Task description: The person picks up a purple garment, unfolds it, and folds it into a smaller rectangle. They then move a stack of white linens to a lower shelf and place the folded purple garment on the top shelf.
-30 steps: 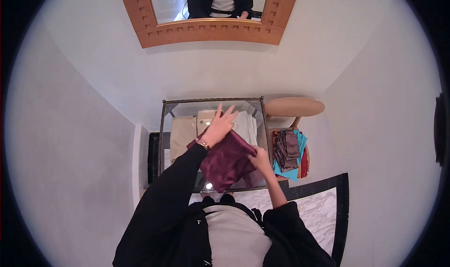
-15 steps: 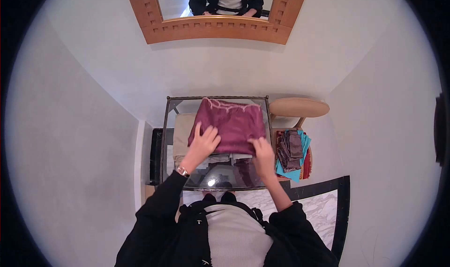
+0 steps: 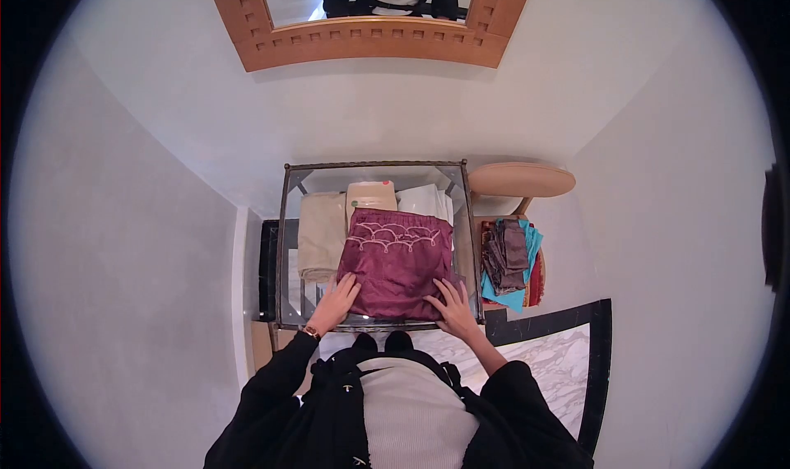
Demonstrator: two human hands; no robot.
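Observation:
A folded maroon cloth (image 3: 397,276) with a pale pink scalloped trim across its far part lies flat at the near side of a glass-topped table (image 3: 288,308). My left hand (image 3: 335,302) rests at its near left edge, fingers extended onto the fabric. On the near right corner, my right hand (image 3: 453,306) lies with fingers spread over the cloth. A folded beige cloth (image 3: 321,234) sits to the left on the glass. Behind the maroon cloth are a light tan flat item (image 3: 371,195) and folded white cloth (image 3: 424,200), both partly covered.
To the right stands a wooden chair (image 3: 522,178), its seat stacked with dark brown folded cloth (image 3: 508,251) and turquoise cloth (image 3: 500,296). A wood-framed mirror (image 3: 374,49) hangs on the wall ahead. The table's dark metal frame (image 3: 374,164) edges the glass.
The maroon cloth has come toward me and down onto the table, uncovering the tan item and white cloth behind it. Both hands moved nearer with it, and their fingers now lie flatter.

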